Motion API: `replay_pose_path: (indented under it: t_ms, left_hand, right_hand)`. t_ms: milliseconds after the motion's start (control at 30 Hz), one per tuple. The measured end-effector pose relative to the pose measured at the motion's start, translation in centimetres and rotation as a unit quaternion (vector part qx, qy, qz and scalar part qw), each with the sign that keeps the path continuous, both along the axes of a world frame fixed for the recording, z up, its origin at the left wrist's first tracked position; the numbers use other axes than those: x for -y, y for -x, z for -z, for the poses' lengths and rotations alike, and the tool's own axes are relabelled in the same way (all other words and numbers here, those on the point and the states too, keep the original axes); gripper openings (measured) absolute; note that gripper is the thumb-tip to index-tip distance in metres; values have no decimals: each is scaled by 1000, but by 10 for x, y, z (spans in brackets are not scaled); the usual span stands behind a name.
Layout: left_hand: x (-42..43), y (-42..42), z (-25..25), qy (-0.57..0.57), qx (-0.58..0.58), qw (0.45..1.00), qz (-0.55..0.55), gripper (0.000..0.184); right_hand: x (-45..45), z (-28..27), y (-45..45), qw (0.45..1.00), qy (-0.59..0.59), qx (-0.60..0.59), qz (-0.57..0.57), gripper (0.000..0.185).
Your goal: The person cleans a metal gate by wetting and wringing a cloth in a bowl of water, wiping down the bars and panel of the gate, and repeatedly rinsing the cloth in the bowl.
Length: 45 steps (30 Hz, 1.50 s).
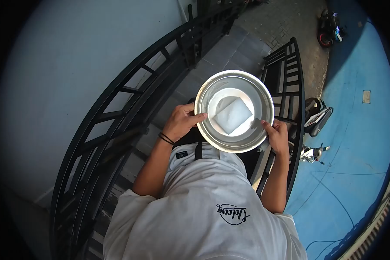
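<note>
A round, shiny metal bowl is held level in front of my waist, its inside facing up at me. On its bottom lies a white, roughly square block, set at a slant; I cannot make out whether it is a sponge or something else. My left hand, with dark bands at the wrist, grips the left rim, thumb over the edge. On the opposite rim, my right hand has the same kind of hold. The fingers under the bowl are hidden on both sides.
Black metal railings run along the left, with another railing on the right. Dark tiles lie ahead between them. Beyond the right railing are several motorbikes, one of them far off, beside a blue wall.
</note>
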<state>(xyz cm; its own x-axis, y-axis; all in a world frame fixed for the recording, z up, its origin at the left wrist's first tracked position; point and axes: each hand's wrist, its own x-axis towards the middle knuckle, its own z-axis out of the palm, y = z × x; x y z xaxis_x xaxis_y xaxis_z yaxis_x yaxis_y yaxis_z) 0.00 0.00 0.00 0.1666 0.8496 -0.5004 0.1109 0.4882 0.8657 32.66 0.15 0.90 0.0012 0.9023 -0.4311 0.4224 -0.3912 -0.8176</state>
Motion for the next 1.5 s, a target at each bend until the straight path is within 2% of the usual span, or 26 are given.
replay_pose_path:
  t_ms: [67,100,133,167,200,233,300,367,400,567,633,667,700,767,867,900,967,1033,1100,1133,1267,1367,1433,1500]
  left_hand:
    - [0,-1,10,-18,17,1000,-5,20]
    - [-58,-7,26,-56,19,998,1,20]
    - [-38,-6,30,32,16,999,5,20]
    - [-45,-9,49,70,22,997,10,20]
    - [-93,-23,70,-17,44,999,9,21]
    - [-113,-28,87,-30,47,998,9,21]
    - [-123,-25,119,-49,63,997,8,22]
    - [-143,-25,158,-77,5,996,34,25]
    - [-161,-27,181,-75,8,997,33,25]
    - [-202,-39,275,-1,0,1000,4,25]
    - [-227,-44,328,-6,24,998,-58,25]
    - [-247,-43,361,17,21,997,-75,23]
    - [-261,-40,389,31,-11,999,-42,19]
    - [-276,-40,462,29,-2,996,-88,18]
    - [-290,-39,591,34,-3,991,-126,19]
    - [-287,-39,638,40,-6,992,-117,19]
    - [-298,-47,736,33,29,976,-214,20]
    - [-300,-43,821,57,16,975,-216,25]
    - [-307,-43,905,60,25,972,-224,26]
    - [-307,-41,933,72,46,970,-227,27]
    - [-313,-36,1034,113,-15,977,-182,29]
    - [-313,-33,1090,151,-40,970,-187,30]
    - [-308,-32,1116,188,-128,958,-177,29]
    - [-307,-36,1137,154,-127,960,-197,28]
  right_hand:
    - [3,16,2,1000,1,9,2,29]
    - [-52,27,-3,999,-37,11,8,29]
    - [-33,29,-1,999,50,22,1,30]
    - [-40,44,-4,995,88,40,-7,30]
    - [-80,63,-21,999,17,47,5,31]
    - [-98,77,-23,998,-2,58,20,32]
    - [-109,97,-16,998,34,52,26,33]
    - [-123,148,-25,997,38,61,33,35]
    - [-140,169,-25,997,24,54,41,34]
    - [-212,244,-29,987,107,117,-25,38]
    - [-239,316,-31,995,62,71,-23,38]
    - [-259,351,-29,995,71,70,-28,38]
    - [-271,380,-27,991,94,85,-43,38]
    - [-305,460,-24,987,107,94,-68,37]
    - [-324,599,-20,994,60,61,-74,36]
    - [-332,642,-16,993,76,44,-79,35]
    - [-349,732,-19,989,36,72,-124,38]
    - [-363,811,-13,978,70,116,-159,42]
    - [-378,883,-10,981,53,99,-157,45]
    - [-380,915,-7,980,42,99,-166,45]
    - [-385,1031,-7,972,28,113,-202,48]
    - [-383,1074,-3,964,36,133,-225,51]
    - [-373,1095,-1,966,49,142,-211,54]
    - [-367,1113,-6,962,54,159,-217,56]
